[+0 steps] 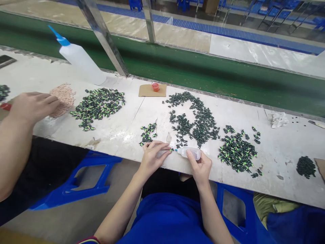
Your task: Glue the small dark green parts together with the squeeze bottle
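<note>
The left hand (153,156) has its fingers narrow, with the tips pinching a small dark piece (172,149) that has bright green spots. The right hand (201,166) closes its fingers around a small squeeze bottle (191,153), made of cloudy, translucent plastic and lying almost level. Its thin blue tip points to the piece, just beside it; whether they touch, I cannot tell. Both hands are at the near edge of the desk (122,135), whose surface is whitish, glossy and stained.

Behind the bottle spreads a loose heap of dark rods (204,125), short and slim like grains. A rounder pile of green-spotted pieces (237,152) lies to the right, and a smaller cluster (147,134) lies beyond the left hand. Farther back, a red cup (155,87) stands on flat brown cardboard (144,90); crumpled white tissue (278,119) lies at the far right
</note>
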The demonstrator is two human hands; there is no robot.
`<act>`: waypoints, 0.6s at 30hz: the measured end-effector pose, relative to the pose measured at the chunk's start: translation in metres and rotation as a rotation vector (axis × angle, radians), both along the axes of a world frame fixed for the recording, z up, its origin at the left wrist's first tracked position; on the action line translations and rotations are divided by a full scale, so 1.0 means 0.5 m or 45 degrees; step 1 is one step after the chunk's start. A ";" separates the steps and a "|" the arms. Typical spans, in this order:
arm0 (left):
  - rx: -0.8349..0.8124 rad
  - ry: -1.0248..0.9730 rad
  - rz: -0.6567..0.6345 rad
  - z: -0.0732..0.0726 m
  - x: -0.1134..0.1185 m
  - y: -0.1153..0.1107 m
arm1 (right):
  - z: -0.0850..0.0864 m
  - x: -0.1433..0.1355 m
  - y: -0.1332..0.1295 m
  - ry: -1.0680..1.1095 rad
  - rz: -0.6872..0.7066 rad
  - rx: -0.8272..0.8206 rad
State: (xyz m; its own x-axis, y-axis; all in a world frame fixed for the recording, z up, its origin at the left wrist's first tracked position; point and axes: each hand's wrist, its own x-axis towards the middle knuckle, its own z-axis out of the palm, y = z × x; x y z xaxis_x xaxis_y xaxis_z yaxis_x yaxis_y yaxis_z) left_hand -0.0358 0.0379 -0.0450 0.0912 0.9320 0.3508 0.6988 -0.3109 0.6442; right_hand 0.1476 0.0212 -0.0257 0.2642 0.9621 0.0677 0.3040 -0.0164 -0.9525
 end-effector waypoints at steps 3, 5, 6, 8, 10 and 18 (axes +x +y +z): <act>-0.018 0.002 0.008 0.000 0.000 0.000 | 0.000 0.000 0.000 -0.029 0.008 0.013; -0.030 -0.001 0.010 0.001 0.000 0.000 | 0.000 -0.001 0.000 -0.029 0.007 0.019; -0.034 -0.005 0.013 0.001 0.000 0.000 | 0.000 -0.002 0.000 -0.024 0.001 0.020; -0.035 -0.012 0.016 0.001 0.001 0.000 | 0.000 -0.003 0.000 -0.012 -0.013 0.021; -0.029 -0.014 0.019 0.000 0.001 0.000 | 0.001 -0.003 0.000 -0.006 -0.015 0.017; 0.023 0.009 0.009 -0.003 0.001 0.000 | 0.002 0.001 0.000 0.025 0.023 -0.006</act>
State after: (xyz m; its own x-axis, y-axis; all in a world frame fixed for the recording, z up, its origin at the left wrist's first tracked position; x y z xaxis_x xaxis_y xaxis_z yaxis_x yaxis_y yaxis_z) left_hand -0.0354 0.0377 -0.0464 0.0876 0.9260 0.3672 0.7057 -0.3178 0.6332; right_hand 0.1479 0.0213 -0.0249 0.2481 0.9670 0.0585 0.2857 -0.0153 -0.9582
